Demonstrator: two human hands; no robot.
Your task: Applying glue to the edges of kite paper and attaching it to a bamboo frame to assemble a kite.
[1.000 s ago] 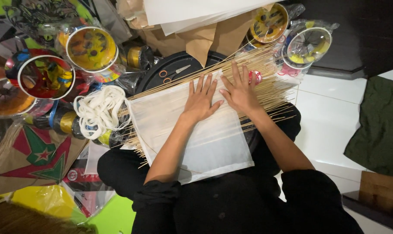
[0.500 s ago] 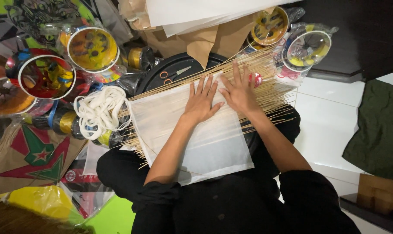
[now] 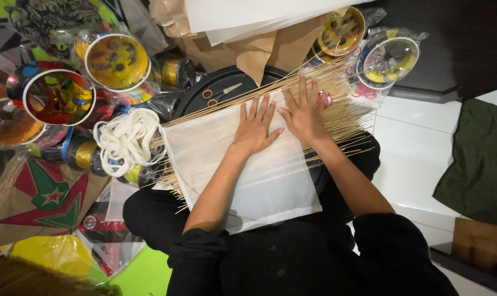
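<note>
Your white paper sheet [image 3: 243,170] covers the middle of the bamboo sticks [image 3: 336,109], so you see only their ends poking out past its edges. Under the sheet, most of the round black tray [image 3: 204,96] is hidden. The orange-handled scissors [image 3: 221,92] above the sheet are too small to make out in detail. Above them, the brown paper [image 3: 259,52] runs off the top edge. Left of the sheet, the star-patterned kite [image 3: 40,203] is cut by the frame.

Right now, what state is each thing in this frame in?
left hand: flat, fingers spread, pressing the paper
right hand: flat, on paper and sticks
white paper: spread over the sticks
bamboo sticks: lying bundled under the paper
scissors: closed, lying flat
white cord: coiled
</note>
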